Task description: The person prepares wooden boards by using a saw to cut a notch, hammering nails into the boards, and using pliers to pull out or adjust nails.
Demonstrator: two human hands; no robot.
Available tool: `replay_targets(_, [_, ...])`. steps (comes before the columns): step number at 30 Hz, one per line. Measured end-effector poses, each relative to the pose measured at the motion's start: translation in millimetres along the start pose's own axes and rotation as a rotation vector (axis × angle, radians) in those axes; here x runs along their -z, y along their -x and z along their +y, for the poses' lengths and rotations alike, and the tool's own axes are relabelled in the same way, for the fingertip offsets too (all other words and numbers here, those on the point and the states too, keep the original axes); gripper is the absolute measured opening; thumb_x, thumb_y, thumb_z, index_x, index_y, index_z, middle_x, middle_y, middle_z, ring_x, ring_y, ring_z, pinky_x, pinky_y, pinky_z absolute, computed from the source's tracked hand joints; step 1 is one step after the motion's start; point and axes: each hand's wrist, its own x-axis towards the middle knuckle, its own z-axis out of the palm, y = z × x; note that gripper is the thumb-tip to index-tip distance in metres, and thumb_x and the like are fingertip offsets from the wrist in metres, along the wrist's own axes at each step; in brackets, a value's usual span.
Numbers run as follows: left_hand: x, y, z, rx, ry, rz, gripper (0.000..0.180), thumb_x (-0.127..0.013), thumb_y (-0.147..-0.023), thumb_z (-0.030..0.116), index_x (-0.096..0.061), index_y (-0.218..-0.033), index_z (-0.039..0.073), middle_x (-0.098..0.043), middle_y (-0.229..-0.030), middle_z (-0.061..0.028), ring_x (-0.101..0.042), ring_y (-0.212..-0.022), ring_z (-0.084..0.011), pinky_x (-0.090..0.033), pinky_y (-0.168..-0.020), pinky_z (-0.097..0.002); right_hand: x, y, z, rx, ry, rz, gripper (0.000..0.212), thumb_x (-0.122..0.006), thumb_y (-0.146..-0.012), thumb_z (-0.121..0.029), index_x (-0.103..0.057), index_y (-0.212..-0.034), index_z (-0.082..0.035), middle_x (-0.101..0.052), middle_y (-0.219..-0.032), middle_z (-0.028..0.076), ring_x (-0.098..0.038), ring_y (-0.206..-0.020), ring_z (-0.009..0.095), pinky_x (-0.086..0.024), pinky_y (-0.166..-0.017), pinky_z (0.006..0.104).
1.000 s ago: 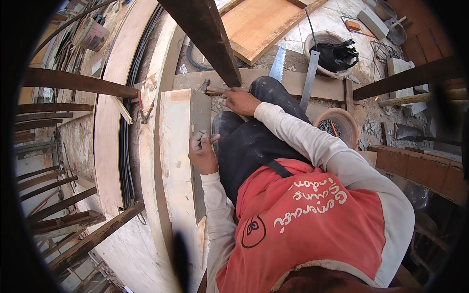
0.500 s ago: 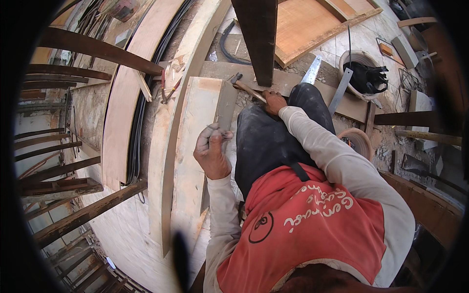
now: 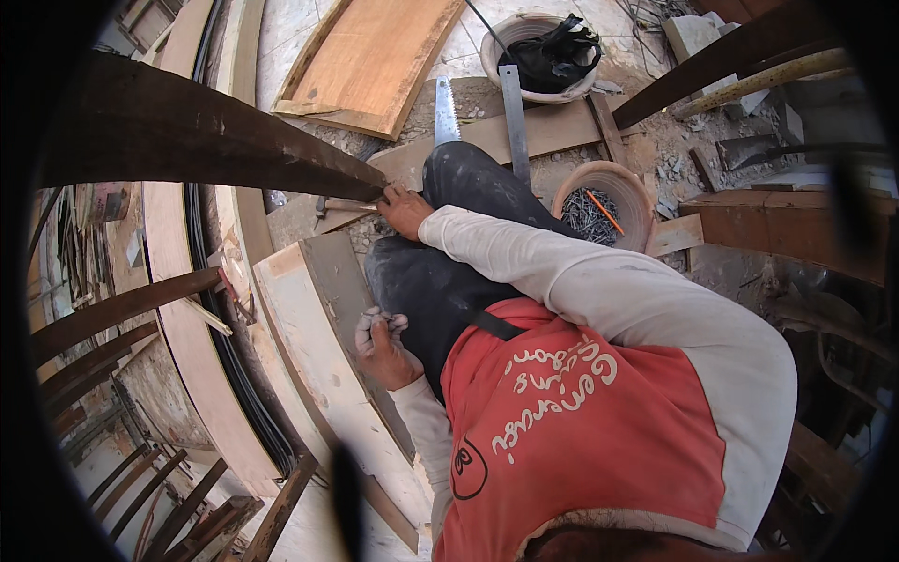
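Observation:
My right hand [image 3: 405, 214] is wrapped round the wooden handle of a hammer [image 3: 350, 205] by my bent knees. The hammer's dark head points left, low over a board. My left hand [image 3: 386, 351] is closed, thumb against curled fingers, at the right edge of a pale wooden beam [image 3: 314, 314]. Whatever those fingers pinch is too small or hidden to name. Left of the beam, red-handled pincers [image 3: 245, 307] lie on a long timber. Past my right knee lie a handsaw blade [image 3: 447, 114] and a flat metal bar [image 3: 514, 126].
A clay-coloured bowl [image 3: 633, 178] holds nails [image 3: 585, 220] and an orange pencil [image 3: 605, 213]. Behind it stands a basin [image 3: 491, 58] with a black plastic bag [image 3: 554, 58]. A dark post [image 3: 225, 122] slants across the upper left. Black cables [image 3: 198, 244] run along the boards. A framed wooden panel [image 3: 375, 56] lies ahead.
The view has swung right, so the beam and pincers sit further left and the nail bowl shows fully. Both hands keep their grips; the hammer remains in my right hand.

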Motion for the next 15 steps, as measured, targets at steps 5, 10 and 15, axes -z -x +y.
replay_targets(5, [18.0,-2.7,-3.2,-0.131,-0.271,0.065,0.021,-0.06,-0.096,0.012,-0.062,-0.106,-0.005,-0.065,-0.087,-0.01,-0.062,-0.071,-0.0177,-0.051,-0.067,-0.0295,54.4,11.0,6.8,-0.057,-0.314,-0.035,0.029,-0.058,-0.089,-0.015,-0.065,-0.116,-0.006,-0.059,-0.117,0.022,-0.057,-0.114,0.041,-0.05,-0.095,0.0465])
replay_targets(10, [85.0,-49.0,6.5,-0.275,-0.53,0.315,0.024,-0.058,-0.097,0.016,-0.064,-0.106,-0.006,-0.062,-0.081,-0.0078,-0.056,-0.067,-0.0148,-0.046,-0.06,-0.0281,160.2,75.4,42.3,-0.126,-0.895,0.189,0.032,-0.061,-0.098,-0.018,-0.061,-0.123,0.001,-0.067,-0.103,0.009,-0.065,-0.091,0.017,-0.052,-0.086,0.0298])
replay_targets(15, [95.2,-91.0,-2.9,-0.285,-0.406,0.42,0.02,-0.059,-0.095,0.011,-0.064,-0.103,-0.006,-0.06,-0.075,-0.0065,-0.052,-0.061,-0.0118,-0.043,-0.054,-0.0251,221.2,156.8,52.1,-0.412,-1.122,0.148,0.03,-0.059,-0.1,-0.019,-0.06,-0.122,0.001,-0.064,-0.098,0.007,-0.064,-0.087,0.013,-0.054,-0.08,0.0272])
